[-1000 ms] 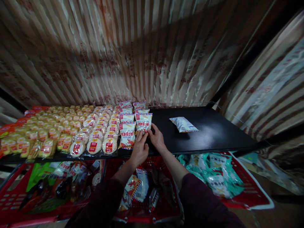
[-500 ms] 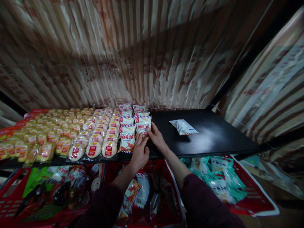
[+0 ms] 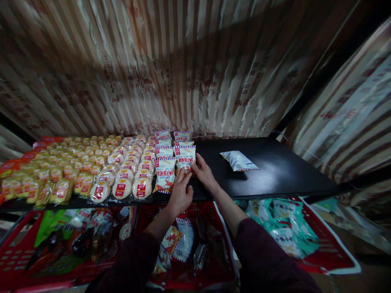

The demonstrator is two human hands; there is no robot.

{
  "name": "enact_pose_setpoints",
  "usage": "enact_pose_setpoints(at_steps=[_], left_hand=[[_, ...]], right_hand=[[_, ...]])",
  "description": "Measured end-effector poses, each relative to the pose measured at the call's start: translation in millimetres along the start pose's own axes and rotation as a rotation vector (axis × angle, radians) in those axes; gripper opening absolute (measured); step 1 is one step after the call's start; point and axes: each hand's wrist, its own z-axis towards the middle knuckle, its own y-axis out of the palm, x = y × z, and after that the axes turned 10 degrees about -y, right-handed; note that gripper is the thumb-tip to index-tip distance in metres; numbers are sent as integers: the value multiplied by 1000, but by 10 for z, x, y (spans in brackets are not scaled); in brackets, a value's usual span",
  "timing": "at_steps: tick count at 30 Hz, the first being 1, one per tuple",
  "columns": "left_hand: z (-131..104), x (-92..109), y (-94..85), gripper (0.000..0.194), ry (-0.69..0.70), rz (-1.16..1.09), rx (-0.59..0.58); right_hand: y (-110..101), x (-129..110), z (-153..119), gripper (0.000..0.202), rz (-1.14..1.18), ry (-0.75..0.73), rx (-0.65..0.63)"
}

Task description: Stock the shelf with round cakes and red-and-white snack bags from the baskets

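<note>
A small white, red and blue snack bag (image 3: 185,156) leans at the front of the second column of such bags on the black shelf (image 3: 210,148). My right hand (image 3: 204,173) has its fingers closed on the bag's right side. From below, my left hand (image 3: 181,195) grips the bottom edge with its fingertips. Just left stands another snack bag (image 3: 165,175), close to my left fingers. A single snack bag (image 3: 238,160) lies flat on the shelf to the right, apart from both hands.
Rows of round wrapped crackers (image 3: 121,189) and yellow packaged cakes (image 3: 62,191) fill the shelf's left side. Below are a red basket (image 3: 226,244) with similar bags, another red basket (image 3: 18,260) with mixed packets, and one with green bags (image 3: 288,228). A striped sheet (image 3: 195,65) hangs behind.
The view has shifted slightly. Both hands stay at the same bag, with only small finger movement, and the bags keep their arrangement.
</note>
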Motion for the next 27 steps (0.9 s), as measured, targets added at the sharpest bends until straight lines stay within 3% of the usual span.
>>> enact_pose_setpoints(at_steps=[4, 8, 14, 17, 21, 27], left_hand=[[-17, 9, -44, 50, 20, 21, -5], [-58, -17, -81, 44, 41, 33, 34], [-248, -29, -132, 37, 105, 33, -5], [-362, -43, -167, 35, 120, 65, -100], [-505, -110, -242, 29, 180, 211, -312], [-767, -261, -331, 26, 212, 436, -547]], right_hand=[[-27, -99, -53, 62, 91, 68, 89], [-101, -276, -172, 50, 60, 19, 198], [-199, -601, -496, 33, 79, -64, 135], [-201, -751, -717, 26, 48, -116, 22], [-163, -863, -1006, 20, -98, -207, -273], [-102, -778, -1251, 20, -204, -219, -546]])
